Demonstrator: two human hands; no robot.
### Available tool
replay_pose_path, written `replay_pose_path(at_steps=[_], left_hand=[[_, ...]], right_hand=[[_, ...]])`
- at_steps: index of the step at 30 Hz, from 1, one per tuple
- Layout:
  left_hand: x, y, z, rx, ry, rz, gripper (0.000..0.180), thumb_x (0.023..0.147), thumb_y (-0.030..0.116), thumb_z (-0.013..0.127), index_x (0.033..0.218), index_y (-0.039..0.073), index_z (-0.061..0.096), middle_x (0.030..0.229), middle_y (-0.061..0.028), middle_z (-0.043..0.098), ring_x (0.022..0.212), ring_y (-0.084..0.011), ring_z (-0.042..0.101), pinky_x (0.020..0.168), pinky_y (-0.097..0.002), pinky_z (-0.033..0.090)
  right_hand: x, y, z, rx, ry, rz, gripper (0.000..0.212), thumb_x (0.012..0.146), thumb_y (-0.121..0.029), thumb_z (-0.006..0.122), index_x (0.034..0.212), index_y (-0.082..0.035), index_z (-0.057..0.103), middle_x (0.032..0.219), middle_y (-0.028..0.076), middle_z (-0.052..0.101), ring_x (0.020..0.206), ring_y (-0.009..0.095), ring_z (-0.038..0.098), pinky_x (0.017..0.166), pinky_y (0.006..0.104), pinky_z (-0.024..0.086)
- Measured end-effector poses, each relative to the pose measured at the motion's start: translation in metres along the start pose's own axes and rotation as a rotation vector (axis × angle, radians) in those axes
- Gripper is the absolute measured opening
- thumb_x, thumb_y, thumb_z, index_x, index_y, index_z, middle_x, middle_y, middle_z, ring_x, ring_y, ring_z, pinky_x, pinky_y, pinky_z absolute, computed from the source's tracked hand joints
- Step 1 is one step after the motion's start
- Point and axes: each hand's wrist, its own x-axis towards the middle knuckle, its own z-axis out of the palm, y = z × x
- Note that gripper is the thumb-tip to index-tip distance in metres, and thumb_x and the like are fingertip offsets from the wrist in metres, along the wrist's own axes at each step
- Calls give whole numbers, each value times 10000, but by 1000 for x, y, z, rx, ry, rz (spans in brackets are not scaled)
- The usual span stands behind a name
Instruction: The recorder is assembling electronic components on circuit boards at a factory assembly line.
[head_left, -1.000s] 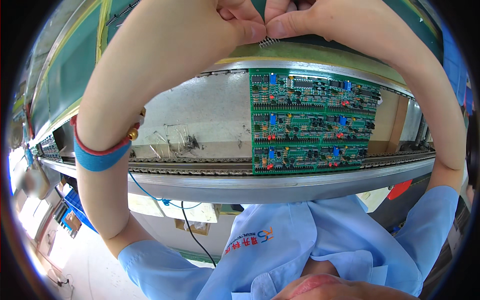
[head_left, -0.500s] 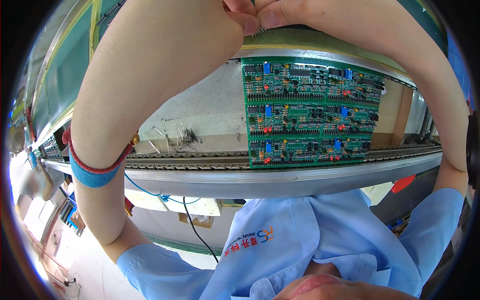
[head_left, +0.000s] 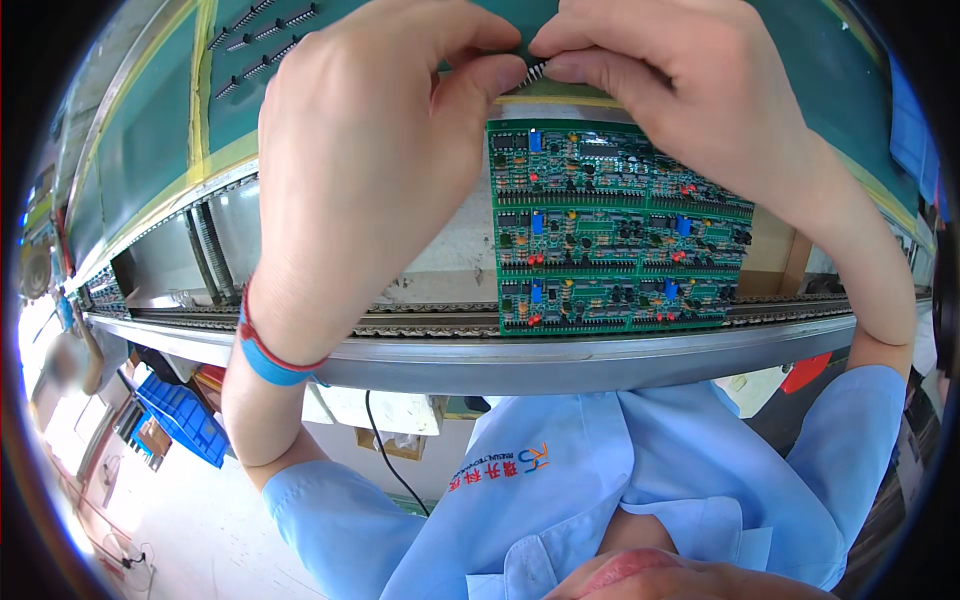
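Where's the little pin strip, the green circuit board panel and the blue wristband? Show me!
Pin strip (head_left: 534, 73): head view, on its visible pins.
Green circuit board panel (head_left: 615, 229): head view, near its middle.
Blue wristband (head_left: 274, 367): head view, on its wide blue part.

Metal pins (head_left: 533, 75) shine, and boards (head_left: 620, 235) look glossy. The rail (head_left: 460, 370) is smooth metal, the chain (head_left: 420, 322) rough metal; the shirt (head_left: 570, 455) is matt cloth, the crate (head_left: 185, 420) plastic.
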Motion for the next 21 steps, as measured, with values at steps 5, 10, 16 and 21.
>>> replay_pose_path(at_steps=[5,10,16,21], left_hand=[[-11,15,2,439,149,373,164,796,50,774,949,108,773,845,-13,677,670,-203,586,720,-310,460],[0,-12,17,520,356,517,161,780,43,772,921,121,769,851,28,673,633,-146,588,757,-319,466],[-3,-25,25,619,391,694,178,779,66,746,945,122,779,871,47,676,638,-103,595,817,-327,472],[-12,-25,26,717,383,729,208,783,59,733,977,107,788,894,38,692,690,-91,635,882,-342,462]], right_hand=[[-4,-5,4,-181,28,0,131,796,-55,736,880,-20,642,815,85,560,623,233,616,483,324,471],[0,0,-1,-286,107,-137,136,783,-72,704,905,-15,681,840,80,585,607,190,611,470,288,478],[-3,4,-2,-281,78,-162,128,742,-58,731,854,3,720,861,76,654,589,161,601,434,269,467],[-4,3,-6,-609,5,-418,102,748,-39,750,835,8,727,869,77,673,571,151,577,418,265,455]])
